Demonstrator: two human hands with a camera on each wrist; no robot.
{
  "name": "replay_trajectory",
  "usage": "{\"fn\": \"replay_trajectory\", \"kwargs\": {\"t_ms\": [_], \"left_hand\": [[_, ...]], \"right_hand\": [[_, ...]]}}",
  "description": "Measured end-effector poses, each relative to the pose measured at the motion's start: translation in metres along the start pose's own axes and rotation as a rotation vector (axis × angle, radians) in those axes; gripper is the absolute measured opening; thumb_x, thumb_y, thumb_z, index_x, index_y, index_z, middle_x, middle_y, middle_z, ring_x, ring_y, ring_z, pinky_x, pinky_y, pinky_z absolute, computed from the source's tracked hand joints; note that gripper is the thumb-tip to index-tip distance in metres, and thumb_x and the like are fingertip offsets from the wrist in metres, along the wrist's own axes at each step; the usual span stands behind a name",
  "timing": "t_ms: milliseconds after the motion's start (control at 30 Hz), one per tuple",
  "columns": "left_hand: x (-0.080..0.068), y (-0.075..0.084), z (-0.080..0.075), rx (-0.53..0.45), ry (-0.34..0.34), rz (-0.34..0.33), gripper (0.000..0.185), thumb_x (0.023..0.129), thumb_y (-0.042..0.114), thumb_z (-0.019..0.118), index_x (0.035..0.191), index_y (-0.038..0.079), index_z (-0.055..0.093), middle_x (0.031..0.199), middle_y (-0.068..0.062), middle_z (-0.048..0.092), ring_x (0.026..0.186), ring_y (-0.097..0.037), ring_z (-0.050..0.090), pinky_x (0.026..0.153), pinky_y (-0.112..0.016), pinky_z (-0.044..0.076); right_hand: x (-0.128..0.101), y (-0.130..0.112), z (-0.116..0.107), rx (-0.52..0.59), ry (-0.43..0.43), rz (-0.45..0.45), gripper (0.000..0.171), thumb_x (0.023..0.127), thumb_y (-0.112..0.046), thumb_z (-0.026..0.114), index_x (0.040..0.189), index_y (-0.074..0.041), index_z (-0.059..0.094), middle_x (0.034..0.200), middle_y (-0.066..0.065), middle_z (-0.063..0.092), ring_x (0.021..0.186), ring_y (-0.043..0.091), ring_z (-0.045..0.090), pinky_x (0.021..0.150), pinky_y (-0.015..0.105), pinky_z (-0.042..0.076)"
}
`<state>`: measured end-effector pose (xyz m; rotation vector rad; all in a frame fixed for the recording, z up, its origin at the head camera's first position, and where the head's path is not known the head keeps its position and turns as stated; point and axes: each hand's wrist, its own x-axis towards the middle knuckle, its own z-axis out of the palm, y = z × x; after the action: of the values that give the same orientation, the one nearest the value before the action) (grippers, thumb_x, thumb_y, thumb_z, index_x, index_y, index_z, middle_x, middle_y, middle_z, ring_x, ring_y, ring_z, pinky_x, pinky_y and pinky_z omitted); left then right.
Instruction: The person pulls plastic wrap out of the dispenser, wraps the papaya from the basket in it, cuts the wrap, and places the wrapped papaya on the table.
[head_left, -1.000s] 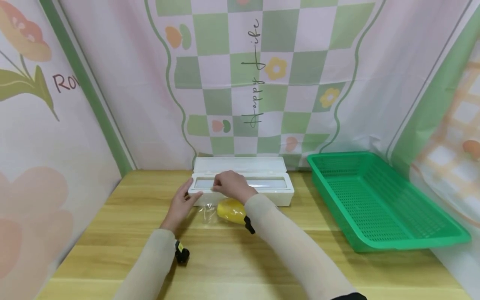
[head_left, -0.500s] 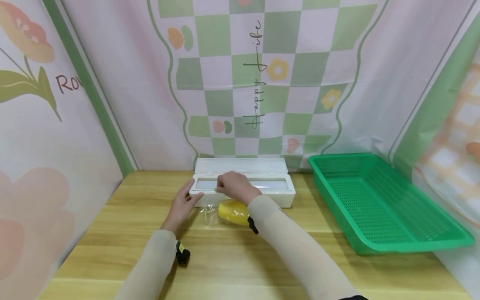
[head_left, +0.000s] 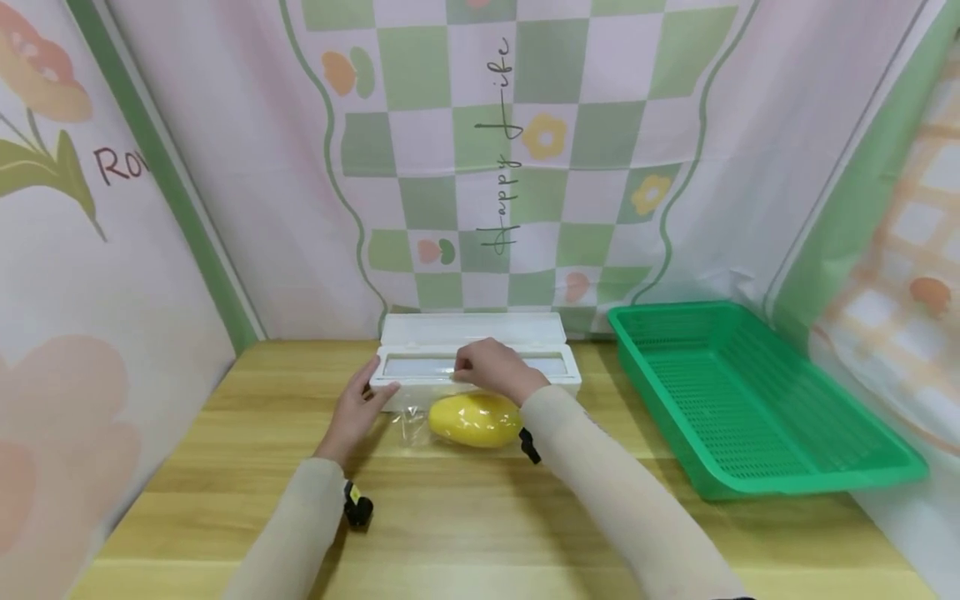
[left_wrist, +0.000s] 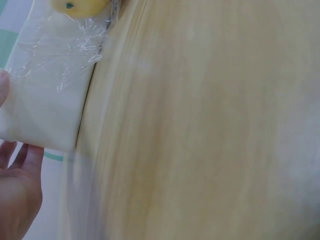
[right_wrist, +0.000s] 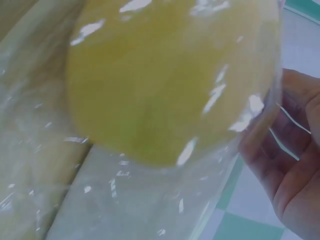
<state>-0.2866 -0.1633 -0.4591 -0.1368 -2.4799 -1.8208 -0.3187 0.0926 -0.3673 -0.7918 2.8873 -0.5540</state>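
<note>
While my right hand [head_left: 495,369] pinched the film [head_left: 408,421] at the top of the one white dispenser [head_left: 474,360], my left hand [head_left: 358,408] rested with straight fingers against its left end. One yellow fruit [head_left: 475,419] lay under film just before it. One green basket [head_left: 750,400] sat well apart, rightward, on the table [head_left: 465,517].

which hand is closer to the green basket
Right. The right hand is on the white dispenser box near its middle; the left hand is at its far left end, farther from the green basket.
</note>
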Motion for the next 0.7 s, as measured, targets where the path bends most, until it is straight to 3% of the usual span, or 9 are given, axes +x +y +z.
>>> {"fn": "replay_trajectory", "kwargs": {"t_ms": [700], "left_hand": [[-0.001, 0.001, -0.002, 0.032, 0.019, 0.005, 0.076, 0.098, 0.036, 0.066, 0.16, 0.018, 0.026, 0.164, -0.009, 0.021, 0.144, -0.032, 0.032, 0.114, -0.044, 0.034]], "right_hand": [[-0.015, 0.019, -0.007, -0.03, 0.032, 0.022, 0.007, 0.096, -0.027, 0.071, 0.093, -0.02, 0.073, 0.095, -0.007, 0.068, 0.088, 0.014, 0.061, 0.083, 0.036, 0.053]]}}
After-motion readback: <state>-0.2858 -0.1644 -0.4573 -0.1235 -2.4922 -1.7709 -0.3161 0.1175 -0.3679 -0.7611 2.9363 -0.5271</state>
